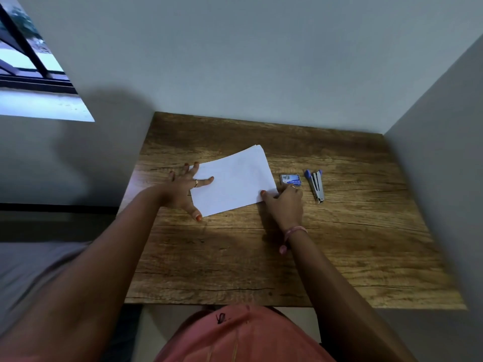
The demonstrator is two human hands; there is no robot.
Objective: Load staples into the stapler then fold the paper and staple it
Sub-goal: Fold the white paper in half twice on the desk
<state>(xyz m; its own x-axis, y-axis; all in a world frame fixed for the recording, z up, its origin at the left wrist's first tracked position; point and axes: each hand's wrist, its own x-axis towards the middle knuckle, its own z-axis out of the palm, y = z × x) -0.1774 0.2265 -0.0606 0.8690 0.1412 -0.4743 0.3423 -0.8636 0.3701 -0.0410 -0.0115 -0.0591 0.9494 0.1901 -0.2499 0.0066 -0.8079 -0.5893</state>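
Observation:
A white sheet of paper [235, 178], folded, lies tilted on the wooden table [339, 244]. My left hand [183, 192] rests flat with fingers spread on the paper's left edge. My right hand [283, 202] pinches the paper's near right corner between thumb and fingers. A small blue staple box [290, 179] sits just right of the paper, beside my right hand. Further right lies the blue and silver stapler [315, 184], hinged open, untouched by either hand.
Grey walls close in behind the table and along its right side. A window [31, 74] is at the upper left. The table's near edge runs just above my pink shirt [235, 338].

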